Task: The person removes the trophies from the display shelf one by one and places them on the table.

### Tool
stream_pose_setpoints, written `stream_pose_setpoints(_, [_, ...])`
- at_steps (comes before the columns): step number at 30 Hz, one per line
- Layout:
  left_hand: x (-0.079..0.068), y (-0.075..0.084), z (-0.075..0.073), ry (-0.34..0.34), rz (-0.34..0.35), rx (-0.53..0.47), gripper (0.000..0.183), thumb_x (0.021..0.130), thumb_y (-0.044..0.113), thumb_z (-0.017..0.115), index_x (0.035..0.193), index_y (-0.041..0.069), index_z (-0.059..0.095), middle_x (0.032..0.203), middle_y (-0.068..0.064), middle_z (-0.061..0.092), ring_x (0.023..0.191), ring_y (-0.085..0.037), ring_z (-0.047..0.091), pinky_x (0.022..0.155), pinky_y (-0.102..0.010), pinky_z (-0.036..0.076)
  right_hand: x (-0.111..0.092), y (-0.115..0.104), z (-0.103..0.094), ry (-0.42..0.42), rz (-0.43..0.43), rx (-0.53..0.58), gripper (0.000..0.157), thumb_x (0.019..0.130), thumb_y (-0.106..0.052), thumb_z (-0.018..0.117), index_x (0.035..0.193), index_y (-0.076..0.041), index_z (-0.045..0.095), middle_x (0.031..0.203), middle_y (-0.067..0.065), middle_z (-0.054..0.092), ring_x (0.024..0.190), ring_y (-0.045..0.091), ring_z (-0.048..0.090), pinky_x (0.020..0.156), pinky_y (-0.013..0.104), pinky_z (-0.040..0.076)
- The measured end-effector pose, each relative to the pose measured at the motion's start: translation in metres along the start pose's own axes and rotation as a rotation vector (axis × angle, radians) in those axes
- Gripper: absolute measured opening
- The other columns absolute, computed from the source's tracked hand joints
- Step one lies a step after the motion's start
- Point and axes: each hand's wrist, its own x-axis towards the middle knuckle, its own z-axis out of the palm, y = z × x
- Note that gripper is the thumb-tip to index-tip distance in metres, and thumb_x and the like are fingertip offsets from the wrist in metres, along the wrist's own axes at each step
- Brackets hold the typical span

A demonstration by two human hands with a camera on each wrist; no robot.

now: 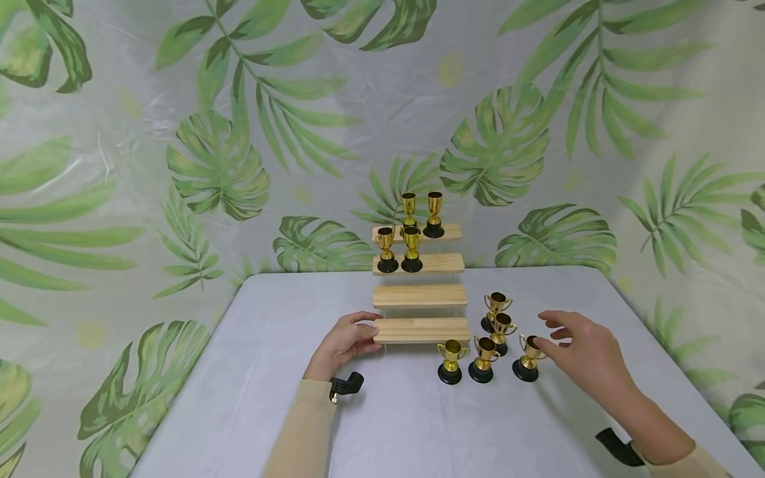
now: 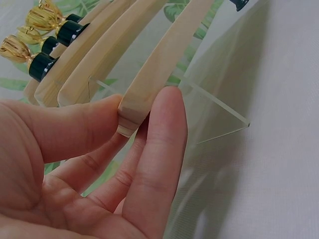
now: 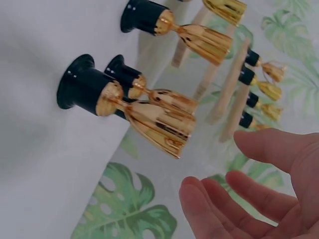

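Observation:
A stepped stand with wooden shelves [image 1: 421, 330] is at the middle of the table. My left hand [image 1: 349, 342] pinches the left end of its lowest shelf [image 2: 159, 55] between thumb and fingers. My right hand [image 1: 588, 355] hovers by the rightmost gold trophy cup [image 1: 528, 358], fingers spread and slightly bent; the right wrist view shows a gap between them and this trophy [image 3: 149, 119]. Two trophies [image 1: 433, 216] stand on the top shelf and two more [image 1: 412, 249] on the second. Several others, among them a front trophy [image 1: 451, 362], stand on the table right of the stand.
A white cloth covers the table [image 1: 269, 398]. Behind it hangs a leaf-patterned backdrop [image 1: 406, 86]. Clear supports [image 2: 214, 102] hold the shelves from beneath. The third shelf [image 1: 420, 296] and the lowest one carry no trophies.

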Motion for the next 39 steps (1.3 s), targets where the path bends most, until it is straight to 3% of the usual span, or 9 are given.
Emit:
stream_pose_setpoints(14, [-0.002, -0.001, -0.003, -0.007, -0.005, -0.010, 0.046, 0.091, -0.003, 0.064, 0.136, -0.005, 0.054, 0.112, -0.022, 0.060, 0.085, -0.025, 0.068, 0.075, -0.036, 0.062, 0.019, -0.022, -0.007, 0.063, -0.041, 0.023, 0.043, 0.084, -0.018, 0.082, 0.124, -0.010, 0.069, 0.111, 0.011, 0.071, 0.087, 0.029, 0.071, 0.069, 0.043, 0.061])
stream_pose_setpoints(39, [0.000, 0.001, -0.002, -0.010, 0.006, 0.006, 0.044, 0.089, -0.003, 0.066, 0.132, -0.004, 0.057, 0.114, -0.024, 0.061, 0.089, -0.027, 0.068, 0.076, -0.037, 0.062, 0.069, -0.073, 0.002, 0.092, -0.053, 0.144, 0.040, 0.086, -0.018, 0.081, 0.124, -0.012, 0.070, 0.107, 0.007, 0.071, 0.090, 0.025, 0.071, 0.074, 0.040, 0.062])
